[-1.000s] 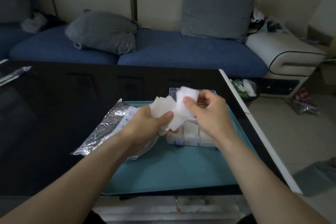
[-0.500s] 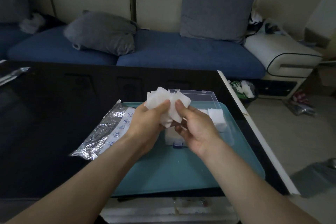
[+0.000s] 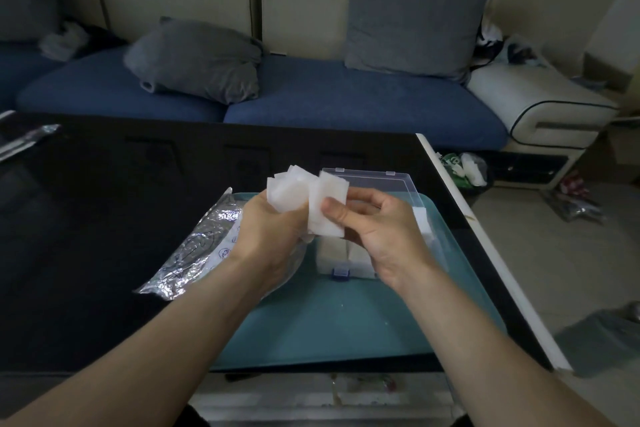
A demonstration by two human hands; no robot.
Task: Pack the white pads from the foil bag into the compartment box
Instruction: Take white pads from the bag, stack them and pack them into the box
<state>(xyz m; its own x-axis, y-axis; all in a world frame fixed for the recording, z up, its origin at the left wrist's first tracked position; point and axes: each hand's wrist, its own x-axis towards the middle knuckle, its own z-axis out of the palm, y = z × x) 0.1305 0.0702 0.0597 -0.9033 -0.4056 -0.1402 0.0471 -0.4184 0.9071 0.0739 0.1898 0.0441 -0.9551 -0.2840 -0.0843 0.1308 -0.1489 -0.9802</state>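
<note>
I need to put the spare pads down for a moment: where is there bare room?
Free: the teal tray in front of the compartment box, and the black table left of the foil bag. Crowded: the tray's far end, with box, bag and both hands.

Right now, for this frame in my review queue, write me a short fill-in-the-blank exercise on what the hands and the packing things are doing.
1. The left hand holds a fanned bunch of white ____.
2. The right hand pinches one pad between thumb and ____.
3. The compartment box sits on a ____ tray with its clear lid open.
4. The foil bag lies to the ____ of the box.

Missing words: pads; fingers; teal; left
</note>
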